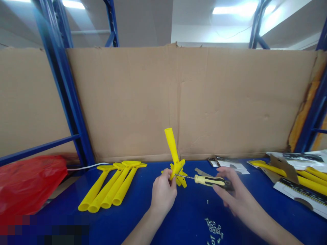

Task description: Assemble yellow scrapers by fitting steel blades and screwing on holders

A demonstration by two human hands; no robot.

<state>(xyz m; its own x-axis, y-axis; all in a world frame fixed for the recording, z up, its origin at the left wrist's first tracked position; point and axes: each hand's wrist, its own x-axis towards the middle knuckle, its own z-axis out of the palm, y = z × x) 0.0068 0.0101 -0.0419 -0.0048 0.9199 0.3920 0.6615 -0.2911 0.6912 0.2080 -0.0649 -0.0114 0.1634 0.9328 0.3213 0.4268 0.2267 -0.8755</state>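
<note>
While the left hand [165, 194] pinches the yellow part [171, 146] by its head, tube angled up, the right hand [233, 189] has its fingers closed round the handle of the screwdriver [208, 180]. Head view: yellow part is held just above the blue table [184, 217], screwdriver to its right, shaft pointing into its head. Risks, judged: tip could slip off-axis and jab the left fingers, since they sit right beside it; a weak pinch could let the part twist. Loose fasteners [214, 229], nearer the wearer and right of the part, could scatter if a forearm brushes them. Unclear: tip seating; whether the flat yellow pieces [182, 182] behind are attached. Fasteners cut off at bottom edge.
</note>
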